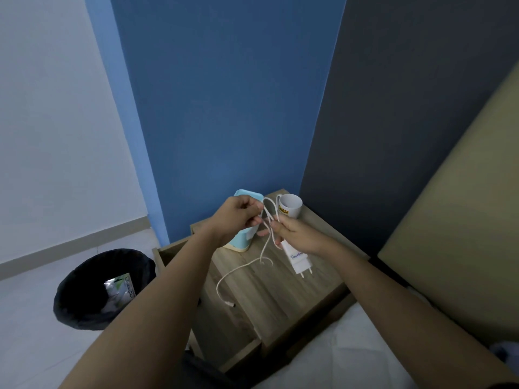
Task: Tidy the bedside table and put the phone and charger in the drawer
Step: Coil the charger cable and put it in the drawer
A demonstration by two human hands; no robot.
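Observation:
A white charger plug point(298, 259) with two pins hangs from my right hand point(297, 233), which grips its top together with loops of the white cable point(241, 269). My left hand point(238, 213) pinches a loop of the same cable just to the left. The cable's loose end trails down over the wooden bedside table point(283, 299), ending in a small connector. The drawer point(222, 332) stands pulled out on the left, below my left forearm. No phone is visible.
A light blue box point(241, 242) and a white cup point(290, 206) stand at the table's back. A black bin point(98, 287) with wrappers sits on the floor to the left. A white bed and tan headboard point(463, 214) lie to the right.

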